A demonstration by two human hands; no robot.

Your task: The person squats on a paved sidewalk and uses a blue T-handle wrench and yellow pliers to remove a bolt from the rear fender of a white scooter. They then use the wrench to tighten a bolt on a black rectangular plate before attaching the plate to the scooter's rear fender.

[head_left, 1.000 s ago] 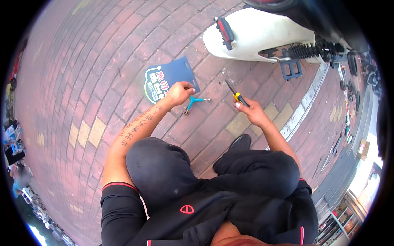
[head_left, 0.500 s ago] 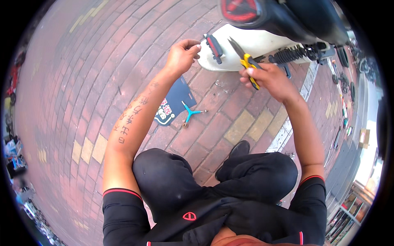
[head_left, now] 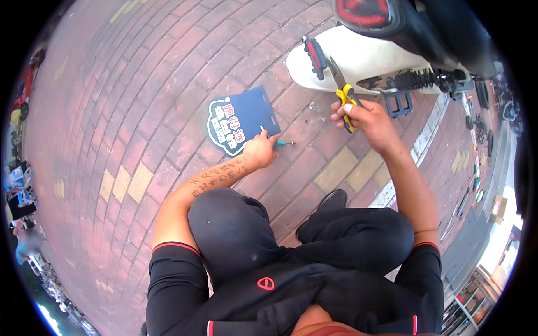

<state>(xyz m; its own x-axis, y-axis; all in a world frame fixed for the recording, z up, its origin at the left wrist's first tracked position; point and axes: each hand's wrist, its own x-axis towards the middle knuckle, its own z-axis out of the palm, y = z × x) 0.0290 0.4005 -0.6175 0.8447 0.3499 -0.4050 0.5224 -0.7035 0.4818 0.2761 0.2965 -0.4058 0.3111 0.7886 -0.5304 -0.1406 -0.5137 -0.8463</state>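
Note:
My right hand (head_left: 364, 120) is closed around long-nosed pliers (head_left: 343, 89) with yellow and black handles, their jaws pointing up at the white rear fender (head_left: 364, 53). A black bracket with a red reflector (head_left: 315, 55) sits on the fender's end, just left of the pliers' tip. Lower down, my left hand (head_left: 261, 150) is at the ground with its fingers closed on a teal three-way wrench (head_left: 279, 143), mostly hidden under the hand. Beside it lies a dark blue mud flap (head_left: 255, 109) with printed lettering and slots along one edge.
Above the fender hang a black seat (head_left: 414, 28) and a red tail light (head_left: 367, 11). A black coil shock absorber (head_left: 414, 79) and a footpeg (head_left: 399, 103) are at the right. Brick paving (head_left: 140, 101) spreads around, with parts and tools along the far right.
My left hand has come down from beside the reflector to the three-way wrench on the ground. My right hand still holds the pliers near the fender. The whole view has shifted slightly.

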